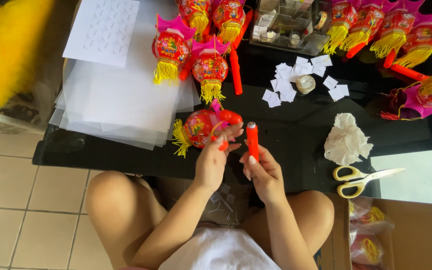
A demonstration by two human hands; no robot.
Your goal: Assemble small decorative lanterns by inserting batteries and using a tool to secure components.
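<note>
- Knees and a white garment fill the bottom centre of the frame, over a tiled floor [21,200].
- Right hand [263,172], just above them, has its fingers wrapped around an orange handle [252,141], held upright with its silver tip on top.
- Left hand [213,157], just beside it, has its fingers pinched on an orange part of a red lantern [201,128] with a yellow tassel, which lies at the near edge of the black table [296,135].
- Yellow-handled scissors [361,179] and a crumpled white wad [346,140] lie to the right.
- Clear sheets [121,100] lie stacked at the upper left.
- Small white paper squares [281,90] sit in the upper centre.
- More lanterns [208,65] line the top edge.
</note>
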